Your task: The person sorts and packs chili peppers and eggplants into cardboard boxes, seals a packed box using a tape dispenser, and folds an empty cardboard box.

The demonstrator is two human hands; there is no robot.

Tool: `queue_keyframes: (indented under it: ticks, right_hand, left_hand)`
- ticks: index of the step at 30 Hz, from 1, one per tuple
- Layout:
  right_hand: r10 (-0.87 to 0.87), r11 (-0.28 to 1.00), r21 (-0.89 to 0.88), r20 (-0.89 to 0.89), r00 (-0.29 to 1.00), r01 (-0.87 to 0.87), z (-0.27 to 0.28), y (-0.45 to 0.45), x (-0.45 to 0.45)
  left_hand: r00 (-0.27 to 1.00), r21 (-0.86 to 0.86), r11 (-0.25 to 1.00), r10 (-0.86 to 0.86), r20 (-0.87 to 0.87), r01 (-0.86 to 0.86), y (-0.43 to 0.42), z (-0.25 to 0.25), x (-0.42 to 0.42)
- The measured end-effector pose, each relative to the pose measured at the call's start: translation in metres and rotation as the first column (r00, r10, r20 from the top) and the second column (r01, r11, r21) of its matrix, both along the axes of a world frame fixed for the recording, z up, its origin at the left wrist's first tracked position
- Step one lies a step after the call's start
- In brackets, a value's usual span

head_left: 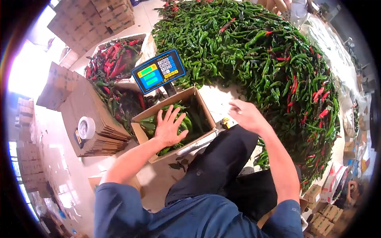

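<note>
My left hand (170, 129) lies with its fingers spread on the green peppers (185, 123) inside an open cardboard box (203, 138). The box stands in front of a digital scale display (158, 71) with lit green readouts. To the right of the box my right hand (243, 113) hangs in the air above my knee, its fingers apart and nothing visible in them. Beyond it spreads a large heap of green peppers (230, 51) with some red ones among them.
Flattened cardboard boxes (95, 115) are stacked at the left, with a tape roll (86, 127) on top. Red peppers (115, 59) fill a container behind the display. A small yellow and black object (226, 123) lies beside my knee. Cartons (323, 220) stand at the lower right.
</note>
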State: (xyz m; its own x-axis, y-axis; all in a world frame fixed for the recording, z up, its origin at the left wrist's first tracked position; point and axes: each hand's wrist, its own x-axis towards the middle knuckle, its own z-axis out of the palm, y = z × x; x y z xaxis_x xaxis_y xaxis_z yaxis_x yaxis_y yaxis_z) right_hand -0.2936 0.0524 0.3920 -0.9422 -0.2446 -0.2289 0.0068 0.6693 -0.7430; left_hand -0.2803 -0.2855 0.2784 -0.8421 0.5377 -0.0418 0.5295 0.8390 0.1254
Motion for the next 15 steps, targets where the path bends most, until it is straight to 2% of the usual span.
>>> queue_keyframes:
  ticks: [1,2,4,7,8,11,12,15]
  right_hand:
    - [0.051,0.999,0.014,-0.040,0.998,-0.050,-0.011,-0.017,-0.016]
    - [0.030,1.000,0.003,-0.065,0.997,-0.030,-0.030,-0.035,-0.030]
    - [0.072,0.989,0.143,-0.242,0.968,-0.038,-0.090,-0.063,-0.052]
    - [0.170,0.985,-0.003,0.143,0.975,-0.172,-0.114,-0.093,-0.053]
    - [0.143,0.990,-0.021,0.079,0.987,-0.141,-0.111,-0.092,-0.044]
    - [-0.003,0.998,-0.057,0.152,0.988,0.012,-0.114,-0.081,-0.049]
    - [0.036,0.999,-0.024,0.148,0.988,-0.033,-0.109,-0.083,-0.051]
    - [0.176,0.980,0.062,0.161,0.971,-0.188,-0.077,-0.104,-0.045]
  left_hand:
    - [0.999,0.001,1.000,0.008,-0.049,-0.008,0.003,-0.005,0.003]
    - [0.999,0.020,1.000,0.020,-0.035,-0.019,0.005,-0.007,0.004]
    - [0.999,0.056,0.998,0.042,-0.021,-0.041,0.006,-0.004,-0.002]
    - [0.999,-0.007,1.000,0.017,0.043,-0.017,0.003,0.013,-0.002]
    - [0.996,-0.001,1.000,0.017,0.085,-0.017,0.002,0.022,-0.005]
    - [0.984,0.052,0.983,0.176,0.040,-0.178,0.007,-0.006,-0.014]
    - [0.973,0.027,0.977,0.210,0.092,-0.213,0.014,0.001,-0.019]
    - [0.921,0.117,0.940,0.280,0.270,-0.320,0.012,0.008,-0.007]
